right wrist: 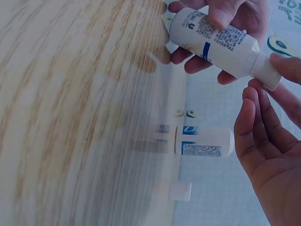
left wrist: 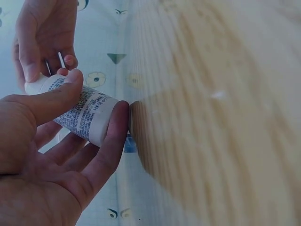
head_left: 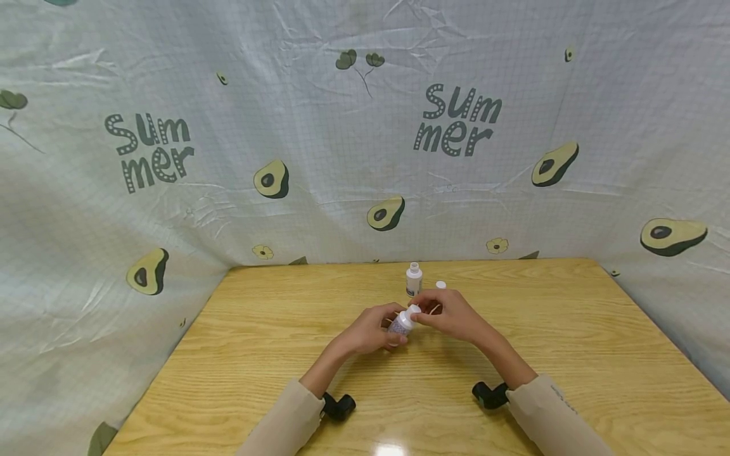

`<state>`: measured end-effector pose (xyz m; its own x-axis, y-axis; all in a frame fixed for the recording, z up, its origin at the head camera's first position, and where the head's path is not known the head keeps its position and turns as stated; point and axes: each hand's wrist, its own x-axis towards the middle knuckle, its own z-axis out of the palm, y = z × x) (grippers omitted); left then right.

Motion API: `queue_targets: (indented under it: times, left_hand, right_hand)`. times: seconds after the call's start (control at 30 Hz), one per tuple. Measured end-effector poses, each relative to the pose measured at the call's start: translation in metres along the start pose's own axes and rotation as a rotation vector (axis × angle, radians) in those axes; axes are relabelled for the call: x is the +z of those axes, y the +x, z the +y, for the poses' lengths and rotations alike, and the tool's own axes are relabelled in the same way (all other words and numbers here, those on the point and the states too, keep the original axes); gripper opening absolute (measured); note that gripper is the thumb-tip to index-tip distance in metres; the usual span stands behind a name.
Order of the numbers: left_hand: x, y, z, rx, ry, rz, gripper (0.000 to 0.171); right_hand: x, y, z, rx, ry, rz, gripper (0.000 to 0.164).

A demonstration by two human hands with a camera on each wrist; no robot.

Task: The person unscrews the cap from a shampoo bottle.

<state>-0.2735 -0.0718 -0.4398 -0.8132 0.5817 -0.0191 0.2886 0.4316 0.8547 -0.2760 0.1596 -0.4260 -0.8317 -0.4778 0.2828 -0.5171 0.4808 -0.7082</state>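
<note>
My left hand grips a small white bottle with printed text on its label, thumb on one side and fingers on the other. The bottle is tilted, its top leaning toward my right hand. Thumb and fingers of the right hand pinch the white cap, which sits on the bottle's neck. Behind the hands, an uncapped white bottle stands upright on the table; the right wrist view shows its blue-marked label. Close to that one, a loose white cap rests on the table, partly behind the right hand.
The wooden table runs back to a hanging pale sheet printed with avocados and lettering. Black wrist devices sit at both sleeve cuffs.
</note>
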Motion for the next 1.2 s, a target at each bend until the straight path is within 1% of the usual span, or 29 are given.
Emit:
queue_targets:
  times: [0.1,0.17,0.33,0.4,0.6,0.77,0.93,1.03,1.2]
  left_hand:
    - [0.0001,0.0,0.0004,0.001,-0.004,0.003,0.044]
    - [0.0001,-0.0001,0.0008,0.008,0.0,0.007,0.043]
    - [0.0003,-0.0002,0.001,0.023,0.011,0.018,0.043]
    - [0.0001,-0.0003,0.001,0.025,0.004,0.017,0.042]
    - [-0.001,-0.0007,0.0011,0.026,-0.018,0.002,0.04]
    - [-0.0019,-0.0015,0.0021,0.022,-0.019,-0.017,0.04]
    - [-0.0019,-0.0015,0.0013,0.02,-0.033,-0.03,0.04]
    - [-0.0021,-0.0018,0.0007,0.017,-0.036,-0.029,0.04]
    - [-0.0023,-0.0014,-0.0006,0.011,-0.035,-0.027,0.039]
  right_hand:
    - [0.0003,-0.0001,-0.0005,0.008,-0.003,0.006,0.02]
    - [0.0006,0.0,-0.0009,0.028,-0.01,0.019,0.022]
    - [0.0012,0.0002,-0.0028,0.104,-0.017,0.048,0.024]
    - [0.0011,0.0001,-0.0035,0.109,-0.021,0.05,0.023]
    - [0.0004,0.0,-0.0042,0.075,-0.037,0.042,0.021]
    - [-0.002,-0.0007,-0.0053,0.04,-0.043,0.015,0.018]
    - [-0.0042,-0.001,-0.0052,0.007,-0.03,-0.013,0.02]
    - [-0.0039,-0.0012,-0.0054,0.023,-0.026,-0.012,0.023]
    - [-0.0022,-0.0007,-0.0048,0.1,-0.02,0.026,0.027]
